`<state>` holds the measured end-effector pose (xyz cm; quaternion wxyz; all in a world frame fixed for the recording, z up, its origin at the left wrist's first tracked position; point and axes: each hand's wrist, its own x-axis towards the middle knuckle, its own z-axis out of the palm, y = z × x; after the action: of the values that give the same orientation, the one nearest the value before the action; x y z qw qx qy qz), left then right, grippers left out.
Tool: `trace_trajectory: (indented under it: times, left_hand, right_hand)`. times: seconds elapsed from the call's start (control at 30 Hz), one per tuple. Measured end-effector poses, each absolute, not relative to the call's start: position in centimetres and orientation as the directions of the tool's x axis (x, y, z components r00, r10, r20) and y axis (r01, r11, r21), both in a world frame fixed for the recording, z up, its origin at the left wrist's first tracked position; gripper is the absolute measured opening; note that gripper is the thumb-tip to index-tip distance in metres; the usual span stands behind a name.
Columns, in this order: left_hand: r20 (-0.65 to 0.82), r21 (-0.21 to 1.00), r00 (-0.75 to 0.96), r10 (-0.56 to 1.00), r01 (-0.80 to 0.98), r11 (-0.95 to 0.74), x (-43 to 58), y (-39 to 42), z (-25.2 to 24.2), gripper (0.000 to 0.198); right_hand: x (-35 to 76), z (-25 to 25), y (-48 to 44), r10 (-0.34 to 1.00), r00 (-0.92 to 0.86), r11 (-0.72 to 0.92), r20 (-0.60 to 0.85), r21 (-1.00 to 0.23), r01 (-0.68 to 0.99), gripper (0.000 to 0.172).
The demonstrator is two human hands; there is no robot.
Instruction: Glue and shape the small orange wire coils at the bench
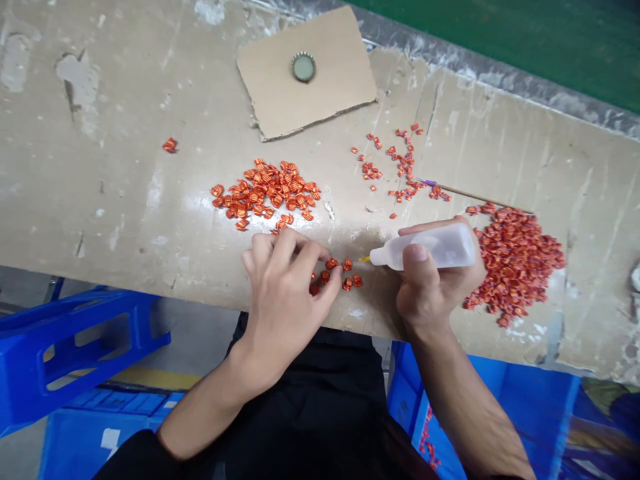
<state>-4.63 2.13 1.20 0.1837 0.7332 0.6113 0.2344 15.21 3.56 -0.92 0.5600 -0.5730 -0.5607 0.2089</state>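
Note:
My right hand (435, 280) grips a translucent white squeeze bottle (430, 248), lying nearly level with its yellow needle tip (364, 259) pointing left. The tip reaches a small cluster of shiny orange-red pieces (352, 281) with dark stripes. Over the left side of that cluster is my left hand (287, 287), thumb and forefinger closed about a small orange piece (331, 263). Just beyond my left hand lies a loose pile of larger orange pieces (270, 190). A big heap of smaller orange-red pieces (520, 260) spreads to the right of the bottle.
A cardboard piece (340, 80) with a bottle cap (303, 67) on it lies at the back. A thin brush (480, 195) rests among scattered small pieces (405, 163). One orange piece (170, 145) sits apart at left. Below the table are a blue stool (95, 333) and blue bins (520, 400).

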Motion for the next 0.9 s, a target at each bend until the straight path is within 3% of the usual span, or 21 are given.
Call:
trace_trajectory:
  times: [0.2, 0.47, 0.67, 0.9]
  left_hand:
    - [0.096, 0.566, 0.178, 0.979, 0.800, -0.201, -4.74, 1.84, 1.21, 0.006]
    - [0.071, 0.628, 0.267, 0.961, 0.737, -0.251, -5.24, 1.88, 1.25, 0.031]
    - [0.077, 0.629, 0.223, 0.972, 0.745, -0.221, -5.01, 1.99, 1.25, 0.009]
    - [0.066, 0.630, 0.243, 0.968, 0.742, -0.229, -5.18, 1.89, 1.38, 0.011]
  right_hand:
    - [15.33, -1.00, 3.54, 0.878, 0.295, 0.225, 0.377, -0.869, 0.440, 0.029]
    - [15.59, -0.87, 3.13, 0.892, 0.216, 0.281, 0.397, -0.862, 0.422, 0.022]
    - [15.48, -1.46, 2.96, 0.906, 0.165, 0.260, 0.389, -0.822, 0.507, 0.030]
    - [15.53, -1.56, 2.89, 0.914, 0.120, 0.281, 0.387, -0.820, 0.499, 0.022]
